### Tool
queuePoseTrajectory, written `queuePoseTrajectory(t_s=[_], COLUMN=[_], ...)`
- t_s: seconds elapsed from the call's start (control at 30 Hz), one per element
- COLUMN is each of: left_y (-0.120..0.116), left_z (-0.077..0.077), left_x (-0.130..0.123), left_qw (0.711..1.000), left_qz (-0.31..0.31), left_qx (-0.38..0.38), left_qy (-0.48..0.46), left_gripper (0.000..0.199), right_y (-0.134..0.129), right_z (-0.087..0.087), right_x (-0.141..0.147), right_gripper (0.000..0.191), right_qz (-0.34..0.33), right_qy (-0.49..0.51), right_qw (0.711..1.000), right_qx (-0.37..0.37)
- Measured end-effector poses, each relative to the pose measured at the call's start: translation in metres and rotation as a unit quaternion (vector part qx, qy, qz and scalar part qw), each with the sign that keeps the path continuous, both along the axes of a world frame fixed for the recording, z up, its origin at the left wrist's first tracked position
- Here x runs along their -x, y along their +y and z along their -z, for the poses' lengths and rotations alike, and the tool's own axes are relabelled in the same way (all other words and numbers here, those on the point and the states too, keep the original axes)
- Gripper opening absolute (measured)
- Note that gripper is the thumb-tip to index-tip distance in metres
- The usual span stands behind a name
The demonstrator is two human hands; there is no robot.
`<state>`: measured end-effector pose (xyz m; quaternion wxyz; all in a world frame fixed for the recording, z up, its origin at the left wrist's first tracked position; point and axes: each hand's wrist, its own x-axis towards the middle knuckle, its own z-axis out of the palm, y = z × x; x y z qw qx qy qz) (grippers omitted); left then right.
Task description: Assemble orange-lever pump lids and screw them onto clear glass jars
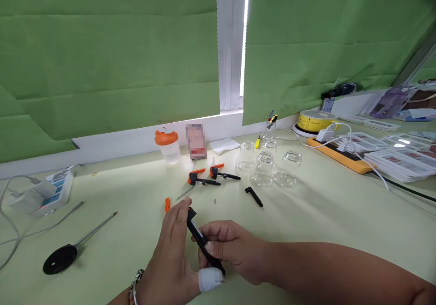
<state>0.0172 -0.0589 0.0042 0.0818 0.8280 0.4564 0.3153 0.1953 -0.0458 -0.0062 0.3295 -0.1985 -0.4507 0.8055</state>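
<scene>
A slim black tool (195, 230), with a silvery shaft section and a bit of orange at its top, lies slanted between both hands. My left hand (175, 246) spans it lengthwise, fingers at the upper head and the white-wrapped thumb against the lower end. My right hand (235, 249) pinches the black barrel between thumb and fingers. Beyond the hands lie two similar orange-and-black tools (204, 181) (225, 174). A loose black handle (254, 197) rests to their right. Near my left fingertips are an orange lever (167, 204) and a thin metal rod (185, 192); a tiny metal part (215, 201) sits farther right.
Several glass jars (263, 171) stand at centre right, one at the back holding screwdrivers (271, 119). An orange-lidded cup (167, 147) is against the wall. At left are a black disc-headed tool (61, 259) and a power strip (63, 191); an orange strip (340, 155) lies right.
</scene>
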Motion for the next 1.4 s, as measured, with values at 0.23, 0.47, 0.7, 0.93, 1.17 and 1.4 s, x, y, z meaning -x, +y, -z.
queuePoseTrajectory(t_s=[0.23, 0.47, 0.7, 0.93, 1.17, 1.4], left_y=[-0.006, -0.010, -0.010, -0.010, -0.011, -0.012], left_z=[-0.003, 0.003, 0.010, 0.009, 0.004, 0.000], left_x=[-0.013, -0.016, -0.018, -0.020, -0.017, -0.015], left_qw=[0.999, 0.999, 0.999, 0.999, 0.998, 0.999], left_qz=[-0.006, -0.041, -0.053, -0.041, -0.027, 0.014], left_qx=[-0.021, 0.006, 0.009, -0.012, 0.039, 0.029], left_qy=[0.046, 0.015, 0.006, -0.019, -0.046, -0.007], left_gripper=[0.131, 0.122, 0.112, 0.106, 0.097, 0.091], right_y=[-0.001, 0.001, 0.002, 0.003, 0.005, 0.005], right_z=[-0.005, -0.001, 0.004, 0.008, 0.003, 0.006], right_x=[0.001, 0.001, 0.000, 0.000, -0.001, 0.002], right_gripper=[0.038, 0.038, 0.038, 0.036, 0.040, 0.043], right_qz=[0.010, 0.005, 0.003, -0.020, -0.059, -0.048], right_qy=[0.008, 0.003, 0.010, 0.019, 0.036, 0.025], right_qw=[1.000, 0.999, 0.996, 0.994, 0.992, 0.995], right_qx=[0.014, 0.035, 0.085, 0.101, 0.110, 0.079])
